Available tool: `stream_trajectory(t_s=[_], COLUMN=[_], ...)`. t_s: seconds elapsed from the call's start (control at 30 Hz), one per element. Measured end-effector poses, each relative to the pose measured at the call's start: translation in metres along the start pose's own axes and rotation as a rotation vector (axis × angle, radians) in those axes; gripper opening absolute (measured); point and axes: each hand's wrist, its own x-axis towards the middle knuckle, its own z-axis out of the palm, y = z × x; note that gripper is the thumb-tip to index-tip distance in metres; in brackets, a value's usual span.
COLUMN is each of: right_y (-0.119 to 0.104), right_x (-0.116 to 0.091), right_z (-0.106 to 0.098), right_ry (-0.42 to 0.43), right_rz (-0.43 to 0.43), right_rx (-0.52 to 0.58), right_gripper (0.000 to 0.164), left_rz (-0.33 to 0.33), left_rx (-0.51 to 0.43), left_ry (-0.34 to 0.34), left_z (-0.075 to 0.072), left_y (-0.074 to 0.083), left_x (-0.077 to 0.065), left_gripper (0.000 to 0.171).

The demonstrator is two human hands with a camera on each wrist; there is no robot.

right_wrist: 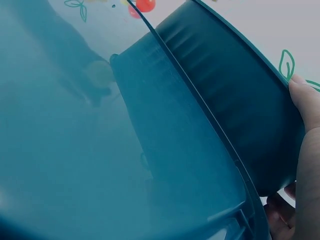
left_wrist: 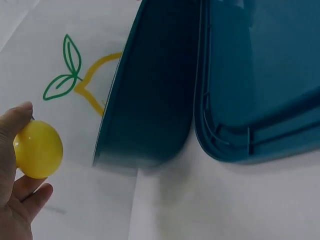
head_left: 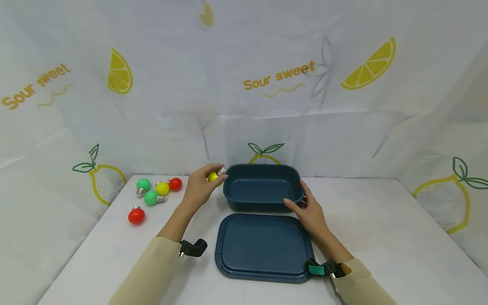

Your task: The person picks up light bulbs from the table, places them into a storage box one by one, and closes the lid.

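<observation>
My left hand (head_left: 200, 186) pinches a yellow light bulb (head_left: 213, 176) by the left rim of a dark blue box (head_left: 259, 206). The bulb's silver screw base points toward the box; in the left wrist view its round yellow globe (left_wrist: 39, 150) shows between thumb and fingers. At the box's right front corner, my right hand (head_left: 312, 214) grips the wall, thumb over the front and fingers around the side, partly hidden. No bulb shows inside the box. In front of it lies a flat, dark blue lid (head_left: 264, 248).
To the left on the white table (head_left: 366, 228) lie several bulbs: a green one (head_left: 143, 184), another green one (head_left: 150, 198), a yellow one (head_left: 162, 188), a red one (head_left: 175, 184) and, nearer, another red one (head_left: 136, 216). A lemon-printed white sheet (head_left: 183, 140) hangs behind.
</observation>
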Motion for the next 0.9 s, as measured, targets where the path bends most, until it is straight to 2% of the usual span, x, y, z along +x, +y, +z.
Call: stream_trajectory(t_s=[0.23,0.37,0.47,0.57,0.73,0.9], right_y=[-0.001,0.0,0.001,0.001,0.0,0.002], right_x=[0.001,0.0,-0.001,-0.002,-0.002,-0.001], right_z=[0.0,-0.001,0.0,0.001,0.001,0.0], right_ry=[-0.004,0.0,-0.001,0.0,0.001,0.007], right_rz=[-0.005,-0.006,-0.005,-0.007,-0.001,-0.002], right_rx=[0.002,-0.005,-0.004,0.001,-0.005,-0.01], right_gripper=[0.091,0.091,0.091,0.09,0.091,0.09], left_rz=[0.009,0.007,-0.002,-0.001,-0.021,-0.043], left_rx=[-0.068,-0.028,0.005,-0.023,-0.069,-0.067], left_ry=[-0.063,-0.069,-0.069,-0.07,-0.091,-0.096], left_z=[0.019,0.033,0.043,0.051,0.056,0.062], left_y=[0.013,0.016,0.014,0.01,0.004,-0.001], left_x=[0.022,0.033,0.038,0.042,0.046,0.05], left_gripper=[0.035,0.035,0.035,0.032,0.028,0.028])
